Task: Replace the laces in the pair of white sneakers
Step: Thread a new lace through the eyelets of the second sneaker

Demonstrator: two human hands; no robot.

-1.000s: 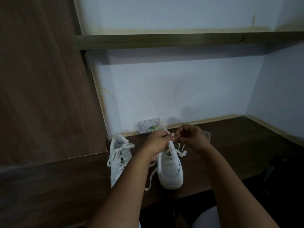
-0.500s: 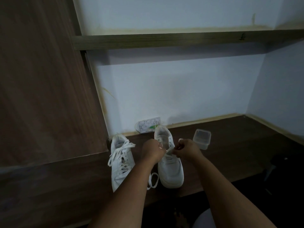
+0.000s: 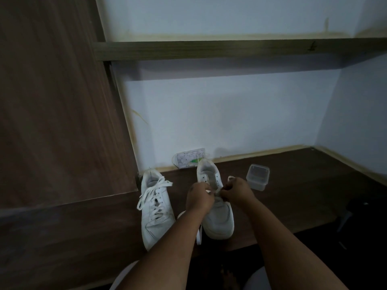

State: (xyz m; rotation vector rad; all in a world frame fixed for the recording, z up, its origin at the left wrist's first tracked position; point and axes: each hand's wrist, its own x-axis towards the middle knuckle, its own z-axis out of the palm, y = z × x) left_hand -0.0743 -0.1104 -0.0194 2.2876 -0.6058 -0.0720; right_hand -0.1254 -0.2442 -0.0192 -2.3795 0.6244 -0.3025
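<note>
1. Landmark: the right sneaker [image 3: 217, 216], standing on the dark wooden worktop [image 3: 293, 195], toe toward you, heel toward the wall.
2. Your hands are close together over its eyelet area. Your left hand [image 3: 200, 198] has its fingers curled, pinching a white lace [image 3: 199, 235] end at the sneaker's left side.
3. Your right hand [image 3: 236, 190] is curled at the sneaker's right side, pinching lace as well; a small loop shows above its knuckles.
4. A slack length of lace hangs beside the landmark's toe, on its left, partly hidden by your left forearm.
5. The left sneaker [image 3: 156, 208] stands just left of the landmark, laced, with loose ends spread over its tongue.
6. A clear plastic container [image 3: 257, 176] sits right of the landmark's heel, apart from it.
7. A small printed packet [image 3: 188, 161] leans on the wall behind the heel.
</note>
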